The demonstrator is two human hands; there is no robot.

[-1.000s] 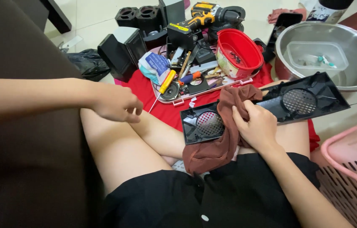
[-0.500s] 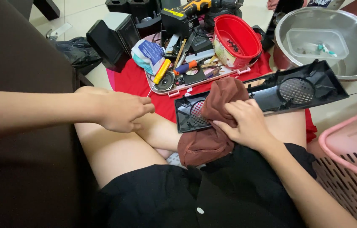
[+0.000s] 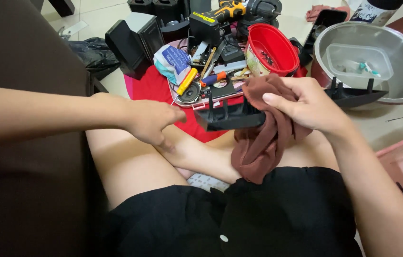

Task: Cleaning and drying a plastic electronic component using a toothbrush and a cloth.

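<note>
Head view: our right hand (image 3: 313,107) grips a brown cloth (image 3: 263,143) against a long black plastic panel (image 3: 232,116) held over our lap, fingers closed around both. Our left hand (image 3: 151,121) rests loosely curled on our shin, holding nothing. At twelve o'clock a red bucket (image 3: 270,47) holds a few small dark bits. At two o'clock a steel bowl (image 3: 401,57) carries a clear plastic tub (image 3: 358,62) with small teal pieces inside.
</note>
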